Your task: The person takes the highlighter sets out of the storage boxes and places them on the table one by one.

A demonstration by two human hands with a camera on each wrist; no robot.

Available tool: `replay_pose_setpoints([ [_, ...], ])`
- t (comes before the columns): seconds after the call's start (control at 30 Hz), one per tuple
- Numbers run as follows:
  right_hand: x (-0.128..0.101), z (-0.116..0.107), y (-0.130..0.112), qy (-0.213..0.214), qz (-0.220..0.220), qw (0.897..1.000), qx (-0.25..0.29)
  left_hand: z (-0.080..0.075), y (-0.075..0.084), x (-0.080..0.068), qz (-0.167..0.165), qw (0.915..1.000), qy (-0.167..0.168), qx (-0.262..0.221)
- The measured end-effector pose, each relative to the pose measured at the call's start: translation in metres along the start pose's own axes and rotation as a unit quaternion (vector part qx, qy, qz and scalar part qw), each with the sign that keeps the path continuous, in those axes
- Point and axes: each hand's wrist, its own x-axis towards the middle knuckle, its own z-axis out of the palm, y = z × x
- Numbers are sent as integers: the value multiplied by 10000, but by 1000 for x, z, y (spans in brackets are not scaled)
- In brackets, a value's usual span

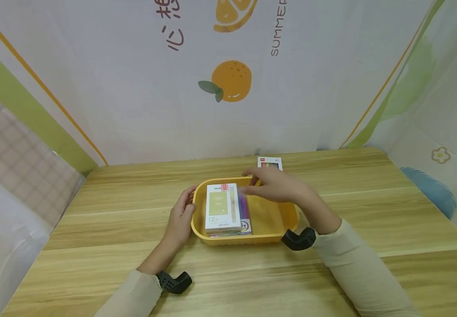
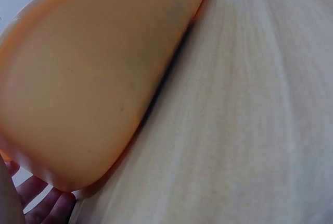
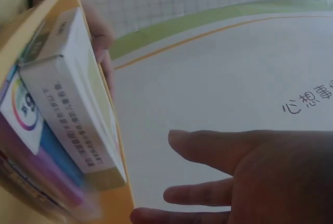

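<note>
A yellow plastic basket (image 1: 266, 220) sits on the wooden table. Its left end is held at the rim by my left hand (image 1: 180, 215); in the left wrist view, fingertips (image 2: 57, 206) lie along the outer wall. Inside the basket's left half, a white box (image 1: 222, 209) with a yellow-green panel lies on top of flat blue and purple packs (image 1: 245, 207). Over the far rim hovers my right hand (image 1: 278, 182), holding nothing. The right wrist view shows its thumb and fingers apart, beside the white box (image 3: 73, 109).
Behind the basket lies a small white box (image 1: 270, 160) with a dark panel, partly hidden by the right hand. A printed curtain (image 1: 153, 110) hangs along the table's back edge. Something blue (image 1: 430, 189) shows beyond the right edge.
</note>
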Motion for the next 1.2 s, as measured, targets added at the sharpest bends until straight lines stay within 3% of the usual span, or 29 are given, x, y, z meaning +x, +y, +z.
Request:
replay_pose_setpoints([
  [0.73, 10, 22, -6, 49, 651, 9979, -7, 0, 0, 0, -6, 10000, -11, 13],
  [1.2, 16, 31, -3, -69, 765, 9969, -140, 0, 1, 0, 30, 10000, -36, -45],
])
